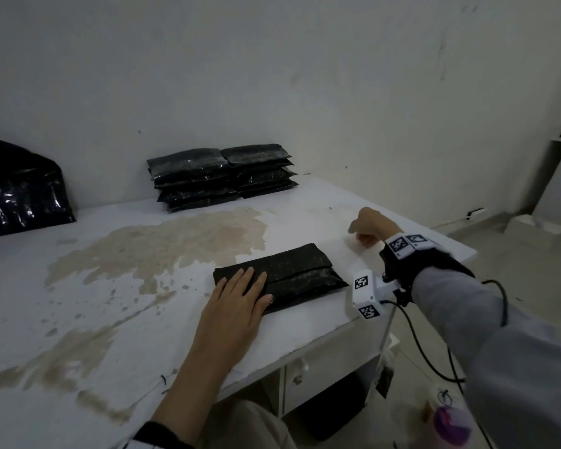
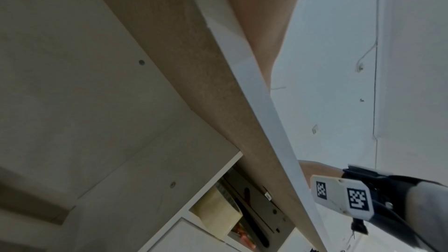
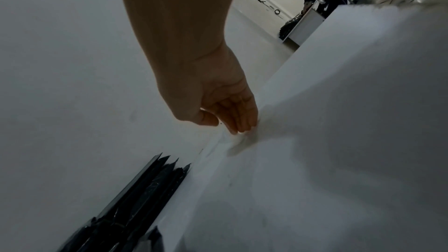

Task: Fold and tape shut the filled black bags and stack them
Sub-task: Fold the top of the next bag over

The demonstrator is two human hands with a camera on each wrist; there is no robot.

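Fingers (image 1: 256, 280) of the left hand (image 1: 237, 306) lie straight and flat on the near end of the folded black bag (image 1: 292, 273), pressing it to the white table (image 1: 110, 319) close to its front edge. The right hand (image 1: 368, 226) hovers beyond the bag's far end, fingers loosely curled with the tips low at the tabletop; whether they pinch anything cannot be told. Two stacks of finished bags (image 1: 221, 175) sit against the wall. A large black sack (image 1: 20, 189) stands at the far left.
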